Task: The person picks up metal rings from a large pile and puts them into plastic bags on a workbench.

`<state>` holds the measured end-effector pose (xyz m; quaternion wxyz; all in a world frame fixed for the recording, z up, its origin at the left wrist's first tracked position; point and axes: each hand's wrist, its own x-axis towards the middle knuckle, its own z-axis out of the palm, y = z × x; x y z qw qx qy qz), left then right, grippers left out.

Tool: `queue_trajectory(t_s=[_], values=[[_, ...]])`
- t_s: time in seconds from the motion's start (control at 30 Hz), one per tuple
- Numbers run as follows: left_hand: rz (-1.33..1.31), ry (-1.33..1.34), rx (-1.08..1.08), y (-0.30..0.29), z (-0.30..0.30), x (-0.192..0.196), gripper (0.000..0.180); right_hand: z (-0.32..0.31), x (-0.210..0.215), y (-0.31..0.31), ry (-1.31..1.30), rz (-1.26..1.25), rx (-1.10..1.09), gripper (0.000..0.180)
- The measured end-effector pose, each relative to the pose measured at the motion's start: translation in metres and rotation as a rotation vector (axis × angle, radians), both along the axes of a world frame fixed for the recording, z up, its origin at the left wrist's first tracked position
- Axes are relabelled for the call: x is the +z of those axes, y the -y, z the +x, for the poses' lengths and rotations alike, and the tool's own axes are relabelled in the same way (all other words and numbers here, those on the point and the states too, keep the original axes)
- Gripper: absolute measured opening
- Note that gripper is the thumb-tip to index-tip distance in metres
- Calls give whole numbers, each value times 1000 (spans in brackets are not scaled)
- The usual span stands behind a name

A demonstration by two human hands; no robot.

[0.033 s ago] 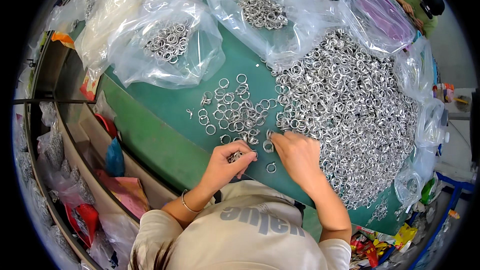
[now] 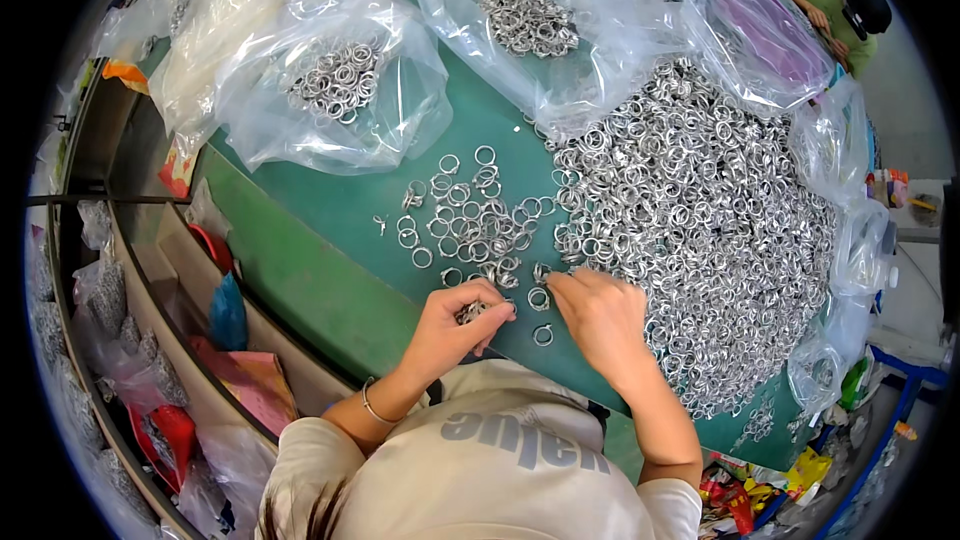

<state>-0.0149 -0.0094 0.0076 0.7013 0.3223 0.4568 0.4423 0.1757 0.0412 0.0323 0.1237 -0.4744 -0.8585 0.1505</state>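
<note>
Rings, metal, silver-coloured. Great heap (image 2: 700, 230) on the right of the green desk (image 2: 330, 270); a thin scatter (image 2: 465, 215) left of it, in front of the person; further lots in clear bags, one far left (image 2: 335, 85), one far centre (image 2: 525, 20).

Left hand (image 2: 455, 325): near edge of the scatter, fingers curled closed around a small cluster of rings (image 2: 470, 312), some showing between thumb and forefinger.

Right hand (image 2: 600, 315): just beside the heap's near-left edge, fingertips (image 2: 552, 280) pinched on or at a single ring (image 2: 541, 272); whether it is lifted or only touched I cannot tell. Two loose rings lie on the desk between the hands, one (image 2: 538, 298) nearer the fingertips, one (image 2: 543, 336) nearer the body.

Handling, as judged: each ring light, stiff and smooth, likely slippery on the desk surface and inclined to roll or slide when nudged. Not fragile. In bulk the heap would be heavy and would shift and spill rather than lift as one. Best hold for a single ring: pinch across the band, thumb and forefinger on opposite sides, or hook a fingertip through the hole. A handful is kept by cupping.

Also present: another person (image 2: 840, 10) in green, far right; bagged stock and coloured packets on shelves (image 2: 150, 340) to the left.
</note>
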Motion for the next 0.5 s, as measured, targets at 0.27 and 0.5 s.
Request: queue_trajectory(t_s=[0.27,0.5], values=[[3,-69,-46,-4,0,6,10,-7,-1,-25,-171,43,-216,17],[48,-97,-92,0,-2,7,10,-24,-10,-52,93,70,-202,16]])
